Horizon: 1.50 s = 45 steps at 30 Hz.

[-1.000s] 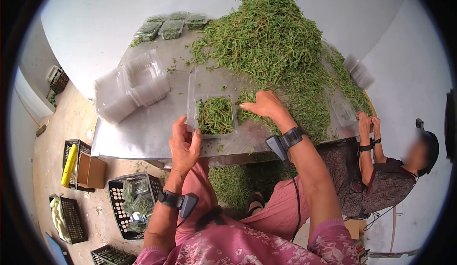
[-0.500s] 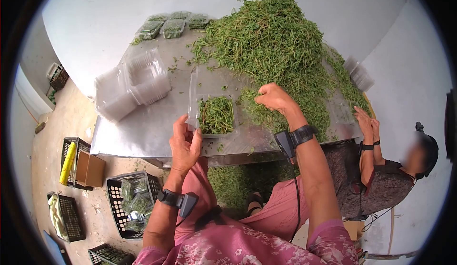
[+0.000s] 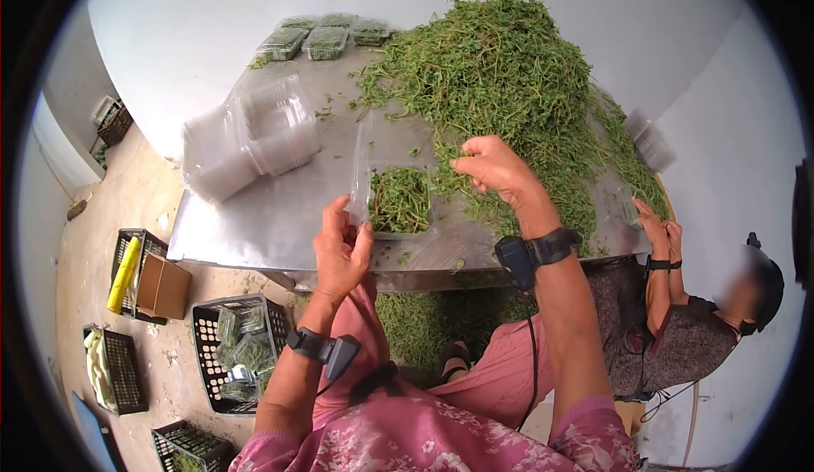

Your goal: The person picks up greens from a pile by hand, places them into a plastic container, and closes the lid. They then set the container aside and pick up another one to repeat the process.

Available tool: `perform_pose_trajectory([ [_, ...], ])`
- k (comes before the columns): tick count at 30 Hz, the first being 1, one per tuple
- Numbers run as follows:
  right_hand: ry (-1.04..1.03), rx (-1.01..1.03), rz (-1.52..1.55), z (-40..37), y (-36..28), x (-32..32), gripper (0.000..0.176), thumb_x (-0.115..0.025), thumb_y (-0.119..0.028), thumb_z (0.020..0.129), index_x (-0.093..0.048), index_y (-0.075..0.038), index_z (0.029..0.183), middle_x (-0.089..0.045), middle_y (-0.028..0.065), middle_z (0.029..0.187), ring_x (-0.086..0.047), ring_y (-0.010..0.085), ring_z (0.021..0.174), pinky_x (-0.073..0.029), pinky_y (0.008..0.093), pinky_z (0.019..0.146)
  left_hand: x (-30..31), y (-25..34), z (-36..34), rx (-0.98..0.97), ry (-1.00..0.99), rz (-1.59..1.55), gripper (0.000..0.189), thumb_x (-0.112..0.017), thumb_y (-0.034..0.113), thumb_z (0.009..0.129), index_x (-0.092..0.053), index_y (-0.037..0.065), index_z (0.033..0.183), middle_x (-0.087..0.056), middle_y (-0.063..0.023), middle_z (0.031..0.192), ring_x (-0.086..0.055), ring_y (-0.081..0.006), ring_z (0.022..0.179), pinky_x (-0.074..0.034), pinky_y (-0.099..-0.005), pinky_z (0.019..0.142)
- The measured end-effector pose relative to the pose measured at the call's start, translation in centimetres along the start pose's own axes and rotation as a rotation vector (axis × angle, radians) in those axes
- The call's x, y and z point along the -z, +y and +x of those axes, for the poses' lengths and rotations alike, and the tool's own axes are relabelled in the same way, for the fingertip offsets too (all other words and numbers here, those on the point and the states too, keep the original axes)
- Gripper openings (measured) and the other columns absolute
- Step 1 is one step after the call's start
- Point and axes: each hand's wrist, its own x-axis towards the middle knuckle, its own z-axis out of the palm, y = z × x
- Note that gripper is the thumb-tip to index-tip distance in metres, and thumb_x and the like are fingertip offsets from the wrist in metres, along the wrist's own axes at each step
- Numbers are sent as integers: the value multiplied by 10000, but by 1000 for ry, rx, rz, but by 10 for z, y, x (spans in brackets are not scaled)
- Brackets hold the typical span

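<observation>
An open clear plastic box (image 3: pixel 400 201), filled with green sprigs, sits near the front edge of the metal table (image 3: pixel 246 230), its lid raised on the left side. My left hand (image 3: pixel 343 247) grips the box's left front corner between thumb and fingers. Over the lower left part of the large heap of greens (image 3: pixel 500 65), my right hand (image 3: pixel 496 169) is closed, with fingers bent together and a few sprigs at the fingertips. Whether those sprigs are held or lie behind the fingers is hard to tell.
Nested empty boxes (image 3: pixel 246 137) stand at the left; several filled, closed boxes (image 3: pixel 326 43) at the back. Another person (image 3: pixel 691 336) works at the right edge, beside more clear boxes (image 3: pixel 649 141). Crates (image 3: pixel 240 353) rest on the floor.
The whole view has shifted slightly, moving the table items to the right. My right hand's fingers have drawn closer together at the heap; my left hand stays at the box.
</observation>
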Motion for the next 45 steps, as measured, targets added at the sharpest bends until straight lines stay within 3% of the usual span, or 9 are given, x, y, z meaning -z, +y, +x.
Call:
perform_pose_trajectory([
  [6,-8,-10,120,-4,-14,-44,372,-701,-140,856,-589,118,1099,-575,24,731,-514,55,550,-405,211,432,1,0,1,-7,-4,19,467,-643,30,864,-443,5,1286,-544,-42,743,-535,-90,583,-455,-246,553],
  [10,-33,-10,-37,5,1,-65,529,-707,-161,859,-517,171,1225,-628,83,824,-578,94,630,-464,232,497,1,2,1,-1,-8,31,470,-644,34,864,-441,6,1287,-553,-50,746,-547,-98,584,-463,-253,556],
  [16,-30,92,-96,-1,-3,-60,455,-707,-150,847,-564,141,1166,-664,101,864,-617,117,680,-509,256,574,2,7,1,7,-15,47,481,-644,41,866,-431,6,1296,-569,-57,752,-556,-107,586,-470,-261,561],
  [22,66,299,-440,-4,-3,-54,372,-728,-137,796,-641,34,1114,-710,146,967,-682,199,794,-549,337,705,2,7,2,6,-14,53,488,-647,42,865,-428,7,1299,-573,-59,753,-557,-111,588,-473,-260,569],
  [28,93,397,-539,5,9,-74,364,-739,-155,787,-648,40,1081,-673,190,1013,-673,280,911,-535,376,800,1,6,2,-5,-13,54,488,-649,38,862,-430,6,1297,-564,-58,740,-548,-108,590,-467,-256,567],
  [31,76,427,-525,6,12,-81,265,-707,-146,828,-647,37,1010,-618,218,1007,-617,394,943,-489,466,831,2,7,3,1,-23,60,489,-649,37,860,-430,5,1297,-564,-59,741,-545,-109,589,-465,-256,566],
  [37,95,572,-685,13,24,-102,123,-639,-95,864,-611,24,858,-564,196,888,-588,405,818,-478,466,717,2,8,2,2,-19,61,484,-648,40,861,-433,-3,1293,-569,-63,750,-546,-110,594,-466,-256,568],
  [40,110,563,-697,17,29,-105,146,-606,-85,883,-563,18,790,-546,200,858,-575,414,803,-470,477,701,3,11,2,14,-22,74,479,-648,45,865,-436,-9,1290,-572,-60,752,-546,-104,601,-468,-256,571],
  [45,123,614,-696,17,33,-100,179,-602,-133,895,-574,18,804,-566,207,857,-577,420,799,-473,489,704,1,8,3,20,-23,45,476,-650,54,871,-439,-16,1292,-583,-57,755,-551,-96,616,-471,-252,576],
])
